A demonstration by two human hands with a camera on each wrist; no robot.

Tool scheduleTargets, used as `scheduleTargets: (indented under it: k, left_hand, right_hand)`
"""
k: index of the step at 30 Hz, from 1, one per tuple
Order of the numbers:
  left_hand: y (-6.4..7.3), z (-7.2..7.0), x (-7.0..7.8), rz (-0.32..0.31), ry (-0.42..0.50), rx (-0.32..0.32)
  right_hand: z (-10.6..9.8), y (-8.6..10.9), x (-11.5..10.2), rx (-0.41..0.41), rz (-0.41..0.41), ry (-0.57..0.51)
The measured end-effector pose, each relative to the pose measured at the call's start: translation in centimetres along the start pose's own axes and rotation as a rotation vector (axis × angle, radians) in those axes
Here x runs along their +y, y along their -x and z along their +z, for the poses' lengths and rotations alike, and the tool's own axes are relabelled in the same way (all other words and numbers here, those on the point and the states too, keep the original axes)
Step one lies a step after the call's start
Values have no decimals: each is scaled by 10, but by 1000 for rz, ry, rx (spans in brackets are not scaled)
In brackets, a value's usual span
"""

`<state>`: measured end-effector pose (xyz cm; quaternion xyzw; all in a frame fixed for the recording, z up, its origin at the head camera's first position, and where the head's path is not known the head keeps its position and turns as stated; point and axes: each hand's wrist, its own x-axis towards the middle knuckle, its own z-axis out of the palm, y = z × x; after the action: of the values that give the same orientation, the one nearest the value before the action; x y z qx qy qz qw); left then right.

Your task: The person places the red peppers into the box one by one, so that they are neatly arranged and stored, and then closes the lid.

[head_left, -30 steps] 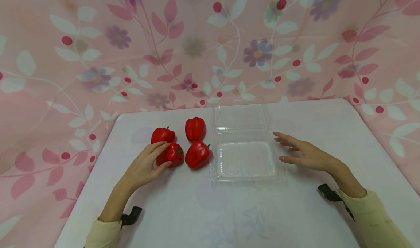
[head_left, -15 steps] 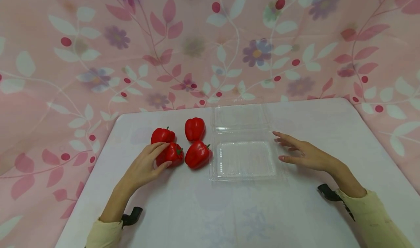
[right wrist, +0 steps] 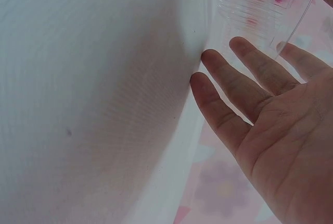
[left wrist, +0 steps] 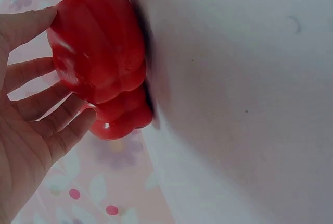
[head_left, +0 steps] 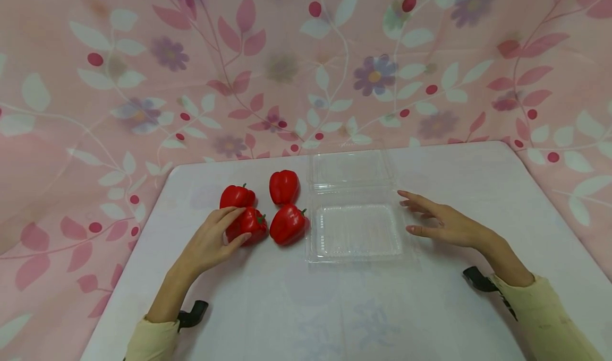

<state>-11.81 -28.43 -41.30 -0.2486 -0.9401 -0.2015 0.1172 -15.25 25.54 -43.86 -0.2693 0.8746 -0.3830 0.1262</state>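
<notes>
The left hand (head_left: 212, 241) was spread against a red bell pepper (head_left: 253, 228) left of frame centre, the right hand (head_left: 447, 226) spread beside the clear clamshell container (head_left: 358, 231); insufficient fingertip contact risked letting the glossy pepper roll.

A white table (head_left: 296, 308) carries four red bell peppers (head_left: 288, 225) and an open clear plastic container (head_left: 358, 231).

Left hand (head_left: 210, 242): left of centre, fingers extended, thumb spread. Right hand (head_left: 447, 224): right of centre, fingers relaxed, thumb spread. Left forearm (head_left: 164, 296), lower left, and right forearm (head_left: 509, 264), lower right: inclined inward.
</notes>
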Motion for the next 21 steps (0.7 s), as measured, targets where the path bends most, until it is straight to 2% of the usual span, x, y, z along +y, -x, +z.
scheduleTargets:
  k: [12, 21]
  left_hand:
    - [0, -3, 3, -14, 11, 28]
    - [-1, -10, 8, -49, 44, 40]
  right_hand:
    - [0, 0, 1, -4, 7, -10]
    - [0, 0, -1, -6, 3, -27]
